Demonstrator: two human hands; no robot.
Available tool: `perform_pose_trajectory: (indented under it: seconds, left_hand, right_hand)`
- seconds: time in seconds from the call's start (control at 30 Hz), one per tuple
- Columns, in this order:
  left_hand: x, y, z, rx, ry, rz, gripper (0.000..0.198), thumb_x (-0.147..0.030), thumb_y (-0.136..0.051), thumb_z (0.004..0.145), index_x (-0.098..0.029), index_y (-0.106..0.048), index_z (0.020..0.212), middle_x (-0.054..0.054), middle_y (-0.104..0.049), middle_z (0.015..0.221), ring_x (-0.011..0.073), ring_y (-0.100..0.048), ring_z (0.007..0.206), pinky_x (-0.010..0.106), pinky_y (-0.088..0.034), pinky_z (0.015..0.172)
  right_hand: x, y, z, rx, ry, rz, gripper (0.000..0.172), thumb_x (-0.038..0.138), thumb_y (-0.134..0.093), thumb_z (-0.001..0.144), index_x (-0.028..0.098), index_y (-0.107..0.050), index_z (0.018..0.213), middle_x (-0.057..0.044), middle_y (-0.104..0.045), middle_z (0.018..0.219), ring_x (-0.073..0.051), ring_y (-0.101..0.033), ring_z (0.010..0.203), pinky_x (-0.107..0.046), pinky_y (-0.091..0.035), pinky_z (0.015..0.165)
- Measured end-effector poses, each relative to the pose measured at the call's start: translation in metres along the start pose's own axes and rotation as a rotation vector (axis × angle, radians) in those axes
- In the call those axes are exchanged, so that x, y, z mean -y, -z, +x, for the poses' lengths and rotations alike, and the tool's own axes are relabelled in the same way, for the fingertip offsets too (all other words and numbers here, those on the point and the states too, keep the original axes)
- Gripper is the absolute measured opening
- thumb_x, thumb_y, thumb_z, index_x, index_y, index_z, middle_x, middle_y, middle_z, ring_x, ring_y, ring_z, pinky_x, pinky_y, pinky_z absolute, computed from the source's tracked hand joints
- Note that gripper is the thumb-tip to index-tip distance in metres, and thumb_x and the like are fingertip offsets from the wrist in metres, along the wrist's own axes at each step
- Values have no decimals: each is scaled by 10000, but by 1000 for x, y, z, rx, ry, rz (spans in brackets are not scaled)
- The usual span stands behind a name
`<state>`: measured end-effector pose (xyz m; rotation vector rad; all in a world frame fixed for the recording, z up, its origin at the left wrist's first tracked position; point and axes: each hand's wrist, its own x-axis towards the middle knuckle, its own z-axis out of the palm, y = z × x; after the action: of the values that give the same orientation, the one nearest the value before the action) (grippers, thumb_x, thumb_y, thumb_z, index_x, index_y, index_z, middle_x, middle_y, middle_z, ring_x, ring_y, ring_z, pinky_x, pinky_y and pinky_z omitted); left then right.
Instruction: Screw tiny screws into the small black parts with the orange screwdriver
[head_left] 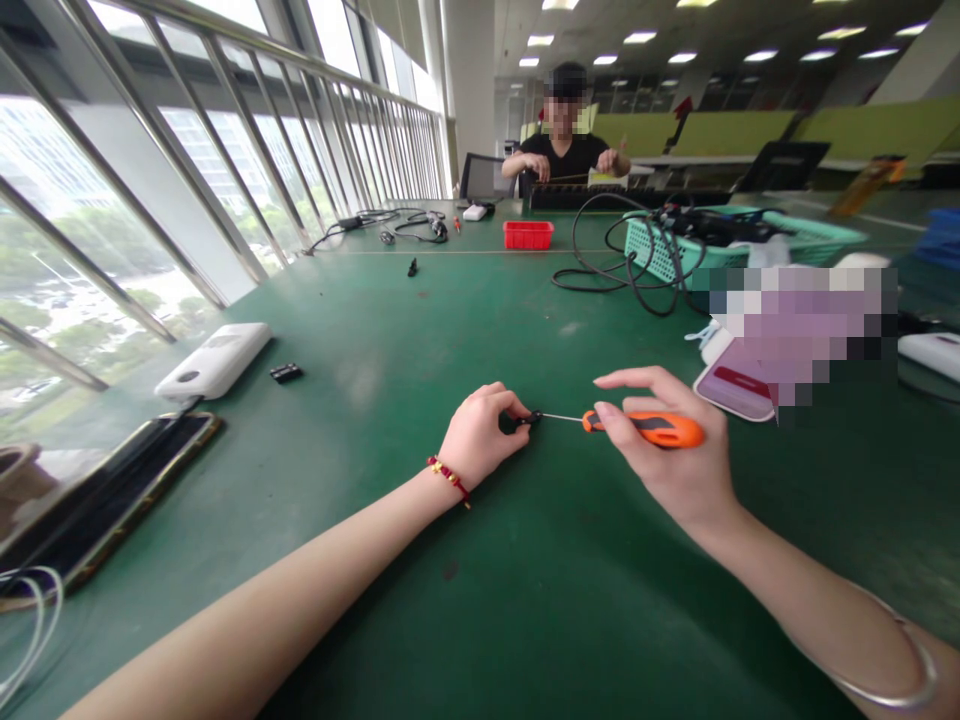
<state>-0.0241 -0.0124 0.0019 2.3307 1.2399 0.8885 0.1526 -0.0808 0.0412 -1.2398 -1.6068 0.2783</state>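
My left hand pinches a small black part between thumb and fingers, just above the green table. Its exact kind I cannot make out, as the fingers cover much of it. My right hand holds a screwdriver with an orange and black handle, the index finger stretched out above it. The thin metal shaft points left, and its tip meets the black part. Left of my hands, another small black piece lies on the table.
A white power bank and a dark phone lie at the left. Farther off are a red tray, loose cables and a teal basket with cables. Another phone lies right. A person sits opposite.
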Motion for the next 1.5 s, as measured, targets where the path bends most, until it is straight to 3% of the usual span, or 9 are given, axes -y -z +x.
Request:
perform_pose_trajectory:
  seconds: [0.07, 0.23, 0.5, 0.7, 0.77, 0.97, 1.17, 1.27, 1.5]
  left_hand:
    - [0, 0, 0, 0, 1, 4, 63, -133, -607, 663, -174, -636, 701, 11, -610, 765, 151, -577, 739, 267, -472, 702]
    - [-1, 1, 0, 2, 10, 10, 77, -126, -604, 660, -172, -643, 707, 10, -608, 758, 152, -576, 736, 268, -470, 699]
    - [-1, 1, 0, 0, 7, 0, 65, -132, -604, 666, -170, -640, 706, 12, -612, 764, 150, -576, 736, 269, -469, 708]
    - [0, 1, 0, 2, 9, -1, 72, -134, -608, 660, -164, -648, 711, 13, -610, 758, 153, -572, 733, 269, -464, 695]
    - [0, 0, 0, 3, 9, -5, 75, -135, -606, 663, -164, -650, 716, 12, -611, 760, 152, -573, 738, 268, -464, 701]
    - [0, 0, 0, -1, 11, -2, 69, -135, -608, 664, -164, -649, 711, 12, -611, 760, 150, -573, 736, 266, -464, 703]
    - [0, 0, 0, -6, 14, -3, 70, -136, -605, 660, -165, -648, 708, 11, -612, 749, 150, -573, 727, 267, -468, 697]
    - [0, 0, 0, -1, 18, -3, 78, -136, -602, 660, -168, -649, 713, 11, -616, 756, 151, -575, 735, 269, -471, 707]
    - [-1, 1, 0, -20, 32, 20, 78, -131, -598, 663, -166, -646, 714, 12, -614, 764, 159, -575, 756, 276, -469, 716]
  right_hand:
    - [0, 0, 0, -22, 25, 12, 152, 270, -594, 764, 212, -569, 902, 65, -436, 479, -98, -445, 428, -235, -381, 447]
    - [-6, -4, 2, -141, 117, 93, 549, 204, -663, 662, 212, -447, 1166, -49, -550, 923, -171, -565, 764, -297, -483, 622]
    - [0, 0, -1, -11, -4, 41, 178, 258, -599, 767, 217, -546, 932, 80, -398, 446, -93, -389, 391, -243, -357, 418]
    - [-7, -4, 3, -133, 135, 97, 538, 201, -655, 671, 211, -439, 1164, -38, -547, 880, -167, -560, 757, -307, -488, 651]
    - [-8, -3, 4, -136, 94, 106, 561, 229, -665, 672, 214, -420, 1176, -7, -534, 790, -152, -550, 683, -289, -480, 597]
    - [-1, 0, 1, -15, -21, 43, 117, 273, -587, 775, 213, -568, 874, 56, -485, 492, -95, -467, 420, -226, -372, 419]
    - [-7, -2, 3, -102, 162, 90, 422, 189, -615, 705, 215, -496, 1108, -25, -548, 820, -160, -558, 720, -313, -482, 683]
    - [-7, -1, 3, -109, 122, 103, 496, 221, -630, 697, 212, -449, 1159, -5, -529, 759, -147, -534, 651, -289, -467, 607]
    - [0, 1, 0, 43, 54, 7, 77, 243, -567, 775, 197, -579, 835, 60, -458, 472, -84, -430, 422, -218, -350, 445]
